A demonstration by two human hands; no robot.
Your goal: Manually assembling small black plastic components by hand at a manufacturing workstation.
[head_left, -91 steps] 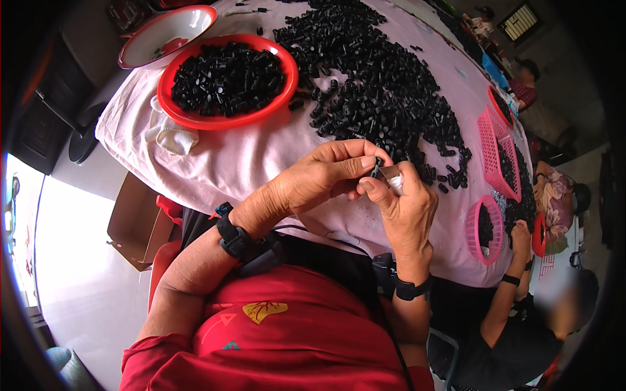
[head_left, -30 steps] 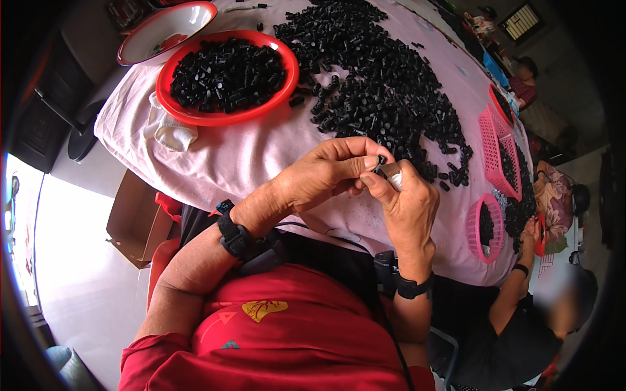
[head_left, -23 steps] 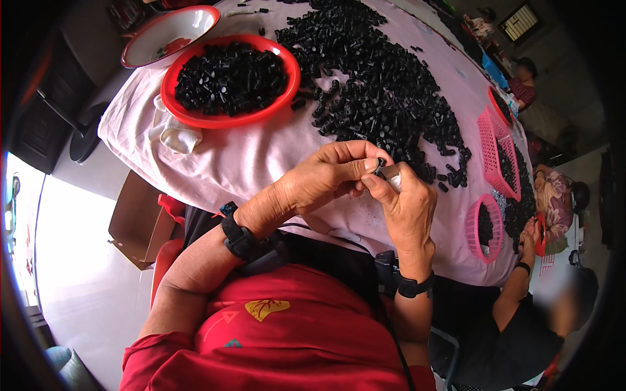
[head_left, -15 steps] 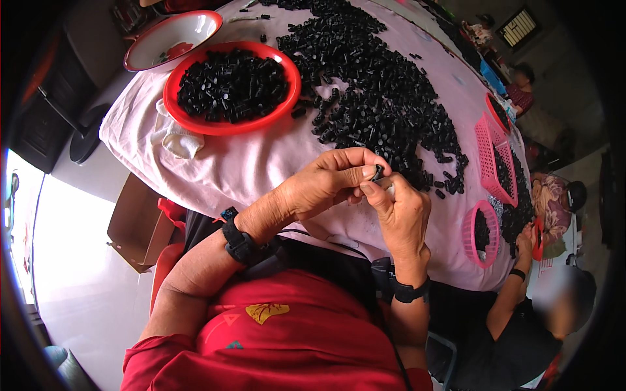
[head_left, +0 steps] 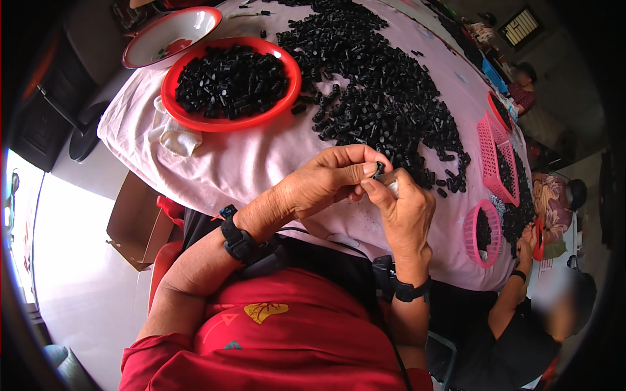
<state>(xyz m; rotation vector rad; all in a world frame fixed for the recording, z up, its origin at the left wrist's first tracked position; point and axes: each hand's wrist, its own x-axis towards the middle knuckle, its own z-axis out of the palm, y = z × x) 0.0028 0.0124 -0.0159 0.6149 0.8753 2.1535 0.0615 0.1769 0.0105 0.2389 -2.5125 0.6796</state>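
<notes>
Above the table's near edge my two hands meet, fingertips almost touching. A small black cylindrical piece [head_left: 378,170] is pinched between the thumb and forefinger of my left hand [head_left: 323,180]. Against its near side press the closed thumb and fingers of my right hand [head_left: 405,207]; a bit of something white [head_left: 393,188] shows in that hand, but its kind is hidden. Just beyond lies a big spread pile of similar black pieces [head_left: 381,98]. To the left, a red basin [head_left: 168,98] is heaped with more of them.
Behind the red basin stands a white enamel basin [head_left: 153,47]. A white cloth [head_left: 179,140] lies near it on the pink tablecloth [head_left: 228,163]. Pink baskets [head_left: 489,153] stand at the right, where a co-worker's hand [head_left: 525,241] reaches in. An open cardboard box [head_left: 134,225] sits lower left.
My right hand has turned slightly and shifted a little to the right, with its fingers still against the black piece. My left hand keeps nearly the same place and grip.
</notes>
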